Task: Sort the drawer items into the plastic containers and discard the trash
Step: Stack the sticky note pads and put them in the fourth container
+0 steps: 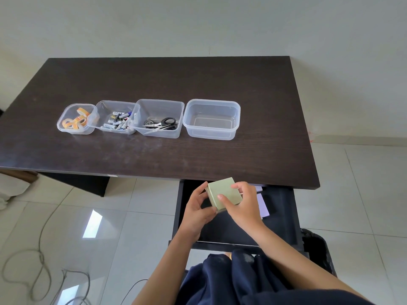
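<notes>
A pale green pad of sticky notes (221,190) is held above the open dark drawer (279,208). My left hand (198,208) grips its left side and my right hand (242,205) grips its right side and top. A lilac pad (263,205) lies in the drawer behind my right hand. On the dark desk (154,155) stand four clear plastic containers in a row: one with orange tape rolls (76,119), one with batteries (114,119), one with scissors (159,119), and an empty one (211,119).
A black bin (317,247) stands on the floor to the right of the drawer. Cables (39,256) lie on the white tiled floor at the lower left. A wall runs behind the desk. Dark blue clothing covers my lap.
</notes>
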Tool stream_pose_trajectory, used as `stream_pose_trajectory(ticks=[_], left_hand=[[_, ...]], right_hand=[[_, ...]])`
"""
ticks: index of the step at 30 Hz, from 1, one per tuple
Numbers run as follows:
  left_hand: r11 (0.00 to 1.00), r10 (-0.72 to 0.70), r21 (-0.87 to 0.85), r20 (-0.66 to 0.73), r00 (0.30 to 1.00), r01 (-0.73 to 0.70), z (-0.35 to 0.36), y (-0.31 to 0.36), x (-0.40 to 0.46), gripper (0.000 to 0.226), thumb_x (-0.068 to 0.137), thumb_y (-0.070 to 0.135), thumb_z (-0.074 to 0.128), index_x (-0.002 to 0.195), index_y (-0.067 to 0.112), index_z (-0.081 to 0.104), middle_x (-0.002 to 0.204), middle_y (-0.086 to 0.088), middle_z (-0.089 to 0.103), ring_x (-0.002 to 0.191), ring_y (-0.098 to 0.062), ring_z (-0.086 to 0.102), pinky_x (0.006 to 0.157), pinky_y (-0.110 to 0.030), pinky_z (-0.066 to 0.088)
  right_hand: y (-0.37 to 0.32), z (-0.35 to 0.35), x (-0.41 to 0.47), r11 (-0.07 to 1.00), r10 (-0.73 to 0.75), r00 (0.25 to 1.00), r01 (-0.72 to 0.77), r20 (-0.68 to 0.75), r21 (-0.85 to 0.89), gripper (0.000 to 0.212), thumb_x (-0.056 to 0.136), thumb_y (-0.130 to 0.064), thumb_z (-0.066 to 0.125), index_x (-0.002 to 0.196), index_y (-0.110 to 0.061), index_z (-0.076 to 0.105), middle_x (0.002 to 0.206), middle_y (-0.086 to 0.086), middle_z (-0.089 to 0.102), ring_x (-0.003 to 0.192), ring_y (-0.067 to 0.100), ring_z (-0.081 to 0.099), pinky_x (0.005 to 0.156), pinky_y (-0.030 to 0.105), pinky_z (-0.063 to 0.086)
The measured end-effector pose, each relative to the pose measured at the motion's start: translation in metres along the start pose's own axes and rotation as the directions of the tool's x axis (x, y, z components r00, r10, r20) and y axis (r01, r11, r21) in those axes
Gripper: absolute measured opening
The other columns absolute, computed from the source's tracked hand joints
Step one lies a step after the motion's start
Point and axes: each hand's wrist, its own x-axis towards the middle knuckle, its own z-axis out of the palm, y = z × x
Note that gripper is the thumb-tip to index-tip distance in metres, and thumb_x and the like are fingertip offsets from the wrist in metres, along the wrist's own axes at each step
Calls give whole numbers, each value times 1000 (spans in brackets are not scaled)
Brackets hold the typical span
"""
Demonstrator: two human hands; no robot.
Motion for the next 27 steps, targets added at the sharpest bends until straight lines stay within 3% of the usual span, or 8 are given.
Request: stream_pose_trajectory(ticks=[5, 12, 14, 17, 20, 22, 24, 27], left_hand=[[999, -37, -32, -36, 999, 36, 1, 3, -2, 44, 94, 4, 52, 125, 35, 51, 109, 0, 70, 101, -24, 69, 80, -34, 58], [993, -57, 89, -166, 984, 73, 6, -6, -1, 26, 91, 4, 58, 110, 21, 61, 104, -9, 69, 99, -21, 67, 69, -28, 59], [990, -67, 113, -194, 979, 90, 6, -10, 0, 26, 91, 2, 57, 109, 21, 61, 103, -5, 67, 96, -15, 66, 64, -23, 57], [979, -89, 158, -233, 968, 128, 3, -16, 0, 25, 92, 4, 57, 108, 22, 60, 104, -2, 64, 97, -11, 62, 61, -20, 56], [972, -121, 163, -261, 958, 167, 0, -21, -3, 25, 92, 4, 57, 107, 23, 60, 109, -6, 64, 106, -18, 60, 64, -22, 58], [966, -122, 188, -269, 955, 177, -2, -22, -5, 24, 92, 5, 57, 108, 23, 59, 112, -6, 62, 108, -19, 58, 64, -21, 57], [963, -118, 202, -277, 954, 178, -3, -23, -8, 24, 92, 6, 56, 110, 22, 59, 112, -5, 62, 107, -19, 58, 60, -19, 56], [966, -125, 185, -285, 951, 182, -4, -23, -11, 24, 93, 4, 55, 110, 21, 58, 106, 0, 62, 101, -16, 58, 57, -16, 54]], right_hand=[[9, 5, -4, 999, -4, 1000, 4, -23, 32, 42, 71, -34, 80, 100, -27, 50, 108, 0, 48, 97, 3, 47, 77, 8, 38], [27, 5, -6, 1000, -5, 998, 4, 57, 27, 29, 77, -29, 76, 99, -25, 58, 102, -5, 53, 92, 0, 52, 74, 5, 40], [35, 2, -6, 997, 45, 998, -48, 51, 63, 21, 81, -27, 73, 98, -24, 62, 100, -7, 56, 92, 4, 56, 77, 9, 43], [58, -5, 0, 975, 221, 970, -216, -102, 59, 19, 83, -26, 69, 100, -19, 65, 101, 0, 57, 95, 17, 59, 86, 31, 48], [84, -16, 12, 922, 345, 911, -374, -227, -97, 34, 81, -28, 70, 111, -16, 60, 111, 12, 52, 103, 33, 54, 87, 41, 47], [96, -23, 17, 868, 355, 912, -403, -206, -290, 46, 78, -32, 73, 119, -21, 55, 120, 13, 49, 110, 36, 48, 89, 46, 47], [104, -26, 17, 825, 316, 937, -348, -146, -446, 50, 75, -32, 75, 121, -25, 54, 125, 11, 45, 113, 35, 43, 91, 45, 44], [116, -23, 14, 802, 67, 997, -70, -27, -594, 38, 71, -16, 78, 107, -20, 65, 115, 9, 53, 100, 35, 49, 81, 43, 46]])
